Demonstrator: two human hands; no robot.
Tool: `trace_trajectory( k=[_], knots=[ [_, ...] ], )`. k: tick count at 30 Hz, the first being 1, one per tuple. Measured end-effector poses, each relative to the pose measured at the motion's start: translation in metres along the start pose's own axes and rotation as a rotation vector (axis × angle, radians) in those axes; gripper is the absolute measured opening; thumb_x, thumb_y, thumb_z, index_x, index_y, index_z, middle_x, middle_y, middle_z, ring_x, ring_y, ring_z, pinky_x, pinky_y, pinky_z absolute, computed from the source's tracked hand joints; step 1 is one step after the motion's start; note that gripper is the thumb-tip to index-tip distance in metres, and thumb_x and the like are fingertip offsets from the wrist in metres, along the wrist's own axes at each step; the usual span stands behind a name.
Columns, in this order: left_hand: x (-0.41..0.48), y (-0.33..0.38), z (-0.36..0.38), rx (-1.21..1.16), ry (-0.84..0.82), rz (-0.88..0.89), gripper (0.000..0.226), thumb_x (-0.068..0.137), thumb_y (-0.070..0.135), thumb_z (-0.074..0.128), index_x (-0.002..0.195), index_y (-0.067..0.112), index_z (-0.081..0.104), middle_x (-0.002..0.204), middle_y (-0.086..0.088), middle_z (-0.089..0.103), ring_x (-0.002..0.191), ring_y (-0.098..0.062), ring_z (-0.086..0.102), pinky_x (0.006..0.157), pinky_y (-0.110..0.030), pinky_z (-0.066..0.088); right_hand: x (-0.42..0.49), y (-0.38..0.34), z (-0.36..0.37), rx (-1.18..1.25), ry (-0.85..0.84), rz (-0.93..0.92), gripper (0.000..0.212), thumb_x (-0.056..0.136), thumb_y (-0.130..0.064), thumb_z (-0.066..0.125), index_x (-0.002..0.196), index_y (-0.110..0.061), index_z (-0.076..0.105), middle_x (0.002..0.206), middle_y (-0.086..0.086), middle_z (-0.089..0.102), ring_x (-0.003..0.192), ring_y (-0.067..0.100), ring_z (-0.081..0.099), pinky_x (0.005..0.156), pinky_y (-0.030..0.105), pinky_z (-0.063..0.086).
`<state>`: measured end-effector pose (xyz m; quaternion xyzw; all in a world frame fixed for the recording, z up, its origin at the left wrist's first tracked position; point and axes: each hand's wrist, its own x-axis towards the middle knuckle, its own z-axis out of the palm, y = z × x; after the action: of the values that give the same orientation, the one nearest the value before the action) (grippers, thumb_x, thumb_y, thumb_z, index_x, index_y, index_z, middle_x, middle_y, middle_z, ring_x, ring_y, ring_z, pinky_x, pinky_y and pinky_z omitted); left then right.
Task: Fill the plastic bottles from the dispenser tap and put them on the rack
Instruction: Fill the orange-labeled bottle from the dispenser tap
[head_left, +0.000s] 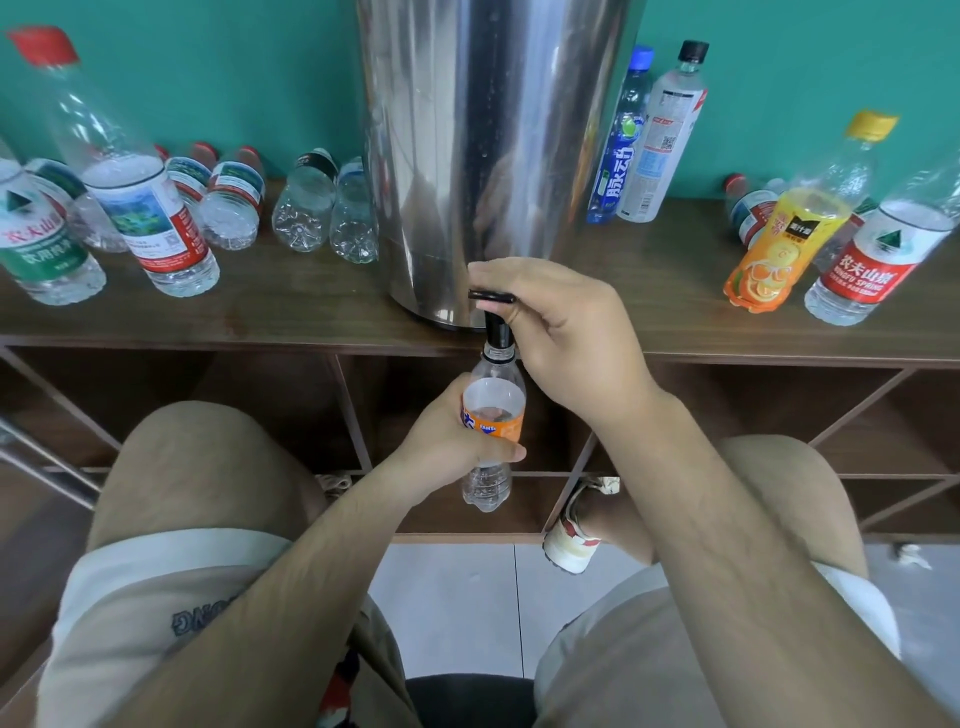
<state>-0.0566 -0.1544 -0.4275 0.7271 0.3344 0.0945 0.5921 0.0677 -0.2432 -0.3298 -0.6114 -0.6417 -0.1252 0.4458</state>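
Fanta bottle (493, 410) at centre frame, upright, mouth right under black tap (496, 332). Left hand (441, 441) wraps its orange label, thumb in front. Right hand (561, 332) curls over the lever (491, 296), gripping it. Steel dispenser (488, 156) upper centre, on wooden rack (311, 317) top. Capped bottles (156, 228) upper left, some lying. Juice bottle (774, 244) plus others upper right.

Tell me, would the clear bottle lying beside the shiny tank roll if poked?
Probably. The clear bottle lies on its round side on the shelf, so a poke would likely roll it. It looks empty, so likely light and squashy.
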Motion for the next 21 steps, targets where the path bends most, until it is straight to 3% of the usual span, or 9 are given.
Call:
trace_trajectory(
  k=[5, 8, 10, 13, 16, 21],
  knots=[
    [-0.002, 0.004, 0.0, 0.034, 0.003, 0.025, 0.083, 0.067, 0.018, 0.095, 0.137, 0.032, 0.053, 0.123, 0.007, 0.067, 0.116, -0.015, 0.063, 0.105, -0.045, 0.054, -0.019, 0.006, 0.004, -0.104, 0.012, -0.135, 0.045, 0.094, 0.008, 0.043, 0.13, 0.001, 0.07, 0.143, 0.018, 0.062, 0.13, 0.031, 0.063, 0.106, 0.042, 0.054],
    [-0.002, 0.004, -0.001, 0.02, 0.005, 0.04, 0.081, 0.069, 0.013, 0.094, 0.137, 0.029, 0.053, 0.121, 0.002, 0.069, 0.116, -0.018, 0.066, 0.106, -0.048, 0.053, -0.031, 0.01, 0.005, -0.021, 0.033, -0.053, 0.047, 0.096, 0.003, 0.057, 0.142, -0.001, 0.059, 0.15, 0.011, 0.055, 0.138, 0.021, 0.056, 0.111, 0.032, 0.048],
    [-0.002, 0.005, -0.001, 0.025, 0.006, 0.046, 0.082, 0.069, 0.012, 0.093, 0.138, 0.028, 0.052, 0.121, 0.001, 0.07, 0.115, -0.019, 0.066, 0.106, -0.048, 0.053, -0.041, 0.016, 0.004, 0.06, 0.052, 0.07, 0.046, 0.094, -0.006, 0.066, 0.139, -0.005, 0.057, 0.136, 0.003, 0.058, 0.125, 0.016, 0.061, 0.1, 0.033, 0.054],
    [-0.002, 0.004, 0.0, 0.03, 0.019, 0.047, 0.083, 0.068, 0.011, 0.094, 0.138, 0.028, 0.053, 0.121, 0.001, 0.069, 0.115, -0.019, 0.067, 0.106, -0.048, 0.053, -0.051, 0.029, 0.006, 0.115, -0.005, 0.269, 0.028, 0.093, -0.021, 0.068, 0.119, -0.013, 0.062, 0.114, -0.001, 0.059, 0.099, 0.016, 0.065, 0.077, 0.038, 0.057],
    [-0.001, 0.005, -0.001, 0.022, 0.031, 0.047, 0.082, 0.067, 0.011, 0.094, 0.136, 0.029, 0.053, 0.119, 0.003, 0.07, 0.112, -0.017, 0.068, 0.103, -0.047, 0.055, -0.052, 0.037, 0.014, 0.187, -0.13, 0.42, 0.028, 0.091, -0.026, 0.078, 0.115, -0.017, 0.066, 0.111, -0.003, 0.063, 0.099, 0.014, 0.065, 0.075, 0.031, 0.055],
    [-0.001, 0.004, -0.001, 0.024, 0.026, 0.059, 0.08, 0.067, 0.011, 0.093, 0.135, 0.028, 0.054, 0.118, 0.003, 0.071, 0.111, -0.017, 0.068, 0.103, -0.048, 0.055, -0.051, 0.04, 0.024, 0.187, -0.207, 0.447, 0.026, 0.09, -0.033, 0.08, 0.108, -0.016, 0.071, 0.097, -0.008, 0.065, 0.095, 0.011, 0.063, 0.072, 0.015, 0.047]
  ],
)
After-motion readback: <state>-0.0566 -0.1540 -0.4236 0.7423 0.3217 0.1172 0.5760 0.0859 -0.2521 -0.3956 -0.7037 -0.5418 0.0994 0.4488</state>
